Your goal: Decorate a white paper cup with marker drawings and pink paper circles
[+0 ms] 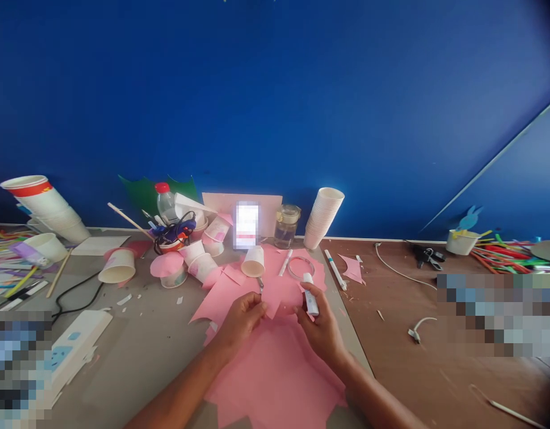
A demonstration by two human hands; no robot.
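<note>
A rounded pink paper piece (281, 293) with a notch at its lower left is held up between both hands, over larger pink sheets (275, 357). My left hand (245, 316) pinches its left edge. My right hand (319, 319) has its fingertips at the right edge of the piece. A white tube (311, 302), perhaps glue, lies beside the right fingers; whether they touch it is unclear. Just beyond the hands, a white paper cup (253, 262) rests on its side on the pink paper. A white pen (285, 263) and a ring-shaped item (301, 268) lie farther right.
A leaning stack of cups (323, 217), a glass jar (287, 226) and a lit phone (246, 224) stand along the blue wall. Pink-decorated cups (168, 271) sit left. A power strip (73, 339) lies at lower left. White cables (404, 267) lie on the right table.
</note>
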